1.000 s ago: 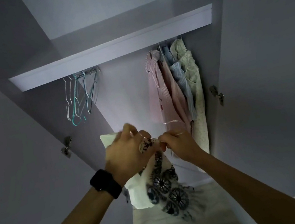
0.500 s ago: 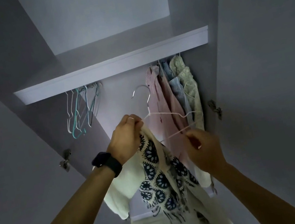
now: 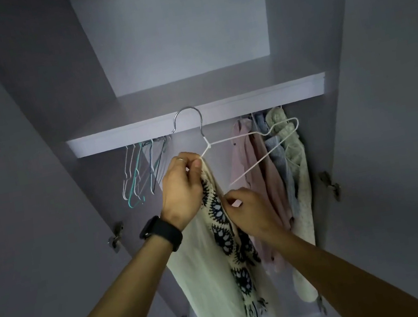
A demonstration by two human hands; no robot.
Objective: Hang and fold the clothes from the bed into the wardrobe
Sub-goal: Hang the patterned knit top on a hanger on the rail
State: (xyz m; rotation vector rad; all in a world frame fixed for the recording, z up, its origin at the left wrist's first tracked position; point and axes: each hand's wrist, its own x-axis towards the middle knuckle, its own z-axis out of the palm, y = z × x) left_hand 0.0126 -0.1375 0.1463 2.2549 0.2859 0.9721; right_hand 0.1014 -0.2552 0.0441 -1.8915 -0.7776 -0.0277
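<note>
Cream cloth with a dark blue flower pattern, the garment [image 3: 202, 271] hangs in front of the open wardrobe [image 3: 181, 37]. The left hand [image 3: 181, 188], black watch [image 3: 163, 232] on its wrist, pinches the garment's top together with one shoulder of a white wire hanger [image 3: 208, 145]. The right hand [image 3: 251, 212] pinches the patterned edge just below the hanger's lower wire. The hook shows against the shelf [image 3: 275, 95] edge. Empty hangers [image 3: 135, 176] dangle under the shelf at left, hung shirts [image 3: 269, 175] at right.

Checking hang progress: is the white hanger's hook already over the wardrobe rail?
No, the left hand holds the white hanger, hook in front of the shelf edge.
</note>
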